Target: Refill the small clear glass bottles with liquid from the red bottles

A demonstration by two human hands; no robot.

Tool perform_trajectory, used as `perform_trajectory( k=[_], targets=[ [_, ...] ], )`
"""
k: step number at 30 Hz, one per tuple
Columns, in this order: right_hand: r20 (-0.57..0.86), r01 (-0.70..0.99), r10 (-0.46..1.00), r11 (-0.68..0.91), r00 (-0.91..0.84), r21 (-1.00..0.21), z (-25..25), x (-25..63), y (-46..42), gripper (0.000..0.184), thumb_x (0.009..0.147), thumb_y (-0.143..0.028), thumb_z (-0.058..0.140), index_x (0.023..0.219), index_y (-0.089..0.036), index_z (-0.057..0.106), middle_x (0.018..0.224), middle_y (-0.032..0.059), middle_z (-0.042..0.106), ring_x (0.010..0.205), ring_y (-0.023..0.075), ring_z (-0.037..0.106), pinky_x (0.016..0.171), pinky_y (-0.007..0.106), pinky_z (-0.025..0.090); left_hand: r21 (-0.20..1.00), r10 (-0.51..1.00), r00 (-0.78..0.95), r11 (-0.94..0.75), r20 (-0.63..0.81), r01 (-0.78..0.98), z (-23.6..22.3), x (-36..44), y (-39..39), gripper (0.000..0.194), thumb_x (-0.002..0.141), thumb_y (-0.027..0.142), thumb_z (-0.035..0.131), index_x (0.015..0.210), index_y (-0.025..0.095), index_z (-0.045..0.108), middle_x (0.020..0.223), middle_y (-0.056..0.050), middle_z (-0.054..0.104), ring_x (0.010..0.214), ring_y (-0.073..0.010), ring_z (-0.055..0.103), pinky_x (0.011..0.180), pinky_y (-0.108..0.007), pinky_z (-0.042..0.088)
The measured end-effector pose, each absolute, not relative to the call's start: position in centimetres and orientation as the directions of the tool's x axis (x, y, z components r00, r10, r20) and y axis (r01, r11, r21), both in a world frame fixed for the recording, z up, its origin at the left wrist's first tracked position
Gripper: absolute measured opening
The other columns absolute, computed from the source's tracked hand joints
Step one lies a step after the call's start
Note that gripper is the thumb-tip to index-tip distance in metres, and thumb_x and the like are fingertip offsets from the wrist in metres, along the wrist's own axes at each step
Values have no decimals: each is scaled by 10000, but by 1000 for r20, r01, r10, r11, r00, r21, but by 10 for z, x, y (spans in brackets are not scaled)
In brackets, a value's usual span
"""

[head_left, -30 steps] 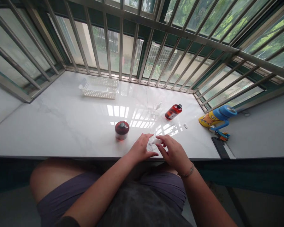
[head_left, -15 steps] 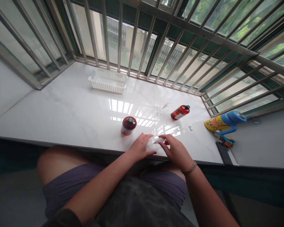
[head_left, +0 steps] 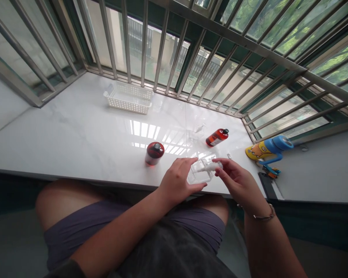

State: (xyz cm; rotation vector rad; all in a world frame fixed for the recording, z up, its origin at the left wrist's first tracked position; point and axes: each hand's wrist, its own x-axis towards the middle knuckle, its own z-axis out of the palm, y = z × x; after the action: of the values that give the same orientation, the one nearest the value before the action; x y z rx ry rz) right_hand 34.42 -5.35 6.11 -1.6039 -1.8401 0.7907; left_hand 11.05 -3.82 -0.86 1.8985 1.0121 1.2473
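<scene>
I have my left hand (head_left: 178, 181) clasping a clear plastic case (head_left: 200, 175) from the side. My right hand (head_left: 237, 179) pinches a small white tube (head_left: 211, 167) over it.

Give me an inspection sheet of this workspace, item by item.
Surface: glossy white marble sill with sunlight reflections.
Things in hand: clear plastic case with a white tube across it.
Clutter: round red jar, red bottle on its side, white plastic basket, blue-and-yellow water bottle, dark phone.
Hands: left hand against the case; right hand pinching the tube.
Cables: nothing seen.
Surroundings: steel window bars, trees outside.
</scene>
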Motion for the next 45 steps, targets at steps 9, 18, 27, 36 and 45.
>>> perform_trajectory(
  k=[9, 18, 27, 36, 45],
  targets=[
    [50, 612, 992, 112, -118, -783, 69, 339, -56, 383, 1008, -496, 657, 1302, -251, 679, 1019, 63, 748, 871, 208, 700, 777, 312, 589, 810, 849, 239, -524, 472, 263, 0, 106, -42, 745, 788, 418, 912, 1425, 252, 564, 1344, -92, 695, 1261, -311, 650, 1090, -486, 584],
    [58, 583, 993, 107, -102, -805, 70, 338, -56, 445, 1008, -520, 645, 1362, -251, 659, 1064, 74, 758, 885, 218, 713, 793, 338, 608, 874, 897, 225, -428, 380, 229, 2, 107, -44, 753, 749, 438, 937, 1393, 245, 599, 1305, -105, 699, 1197, -310, 677, 1009, -481, 631],
    [81, 414, 993, 107, -80, -904, 59, 341, -53, 495, 1097, -538, 429, 1424, -239, 648, 1066, 86, 715, 904, 218, 668, 897, 427, 592, 999, 975, 220, -41, 42, -9, 4, 107, -44, 735, 706, 383, 957, 1358, 226, 655, 1218, -95, 748, 1149, -287, 721, 900, -414, 676],
    [107, 435, 988, 145, -111, -889, 60, 337, -51, 469, 1105, -512, 428, 1420, -239, 643, 1057, 84, 737, 846, 203, 666, 839, 406, 596, 987, 954, 280, 139, -110, -85, 1, 107, -41, 673, 767, 468, 908, 1326, 186, 660, 1176, -134, 759, 1135, -299, 726, 808, -368, 661],
    [64, 594, 991, 124, -121, -795, 56, 331, -46, 456, 1010, -504, 640, 1384, -244, 628, 964, 65, 735, 881, 223, 694, 790, 356, 588, 990, 925, 362, 134, -112, -35, -14, 104, -35, 690, 782, 481, 896, 1350, 200, 625, 1274, -134, 736, 1220, -304, 694, 972, -421, 602]
  ],
)
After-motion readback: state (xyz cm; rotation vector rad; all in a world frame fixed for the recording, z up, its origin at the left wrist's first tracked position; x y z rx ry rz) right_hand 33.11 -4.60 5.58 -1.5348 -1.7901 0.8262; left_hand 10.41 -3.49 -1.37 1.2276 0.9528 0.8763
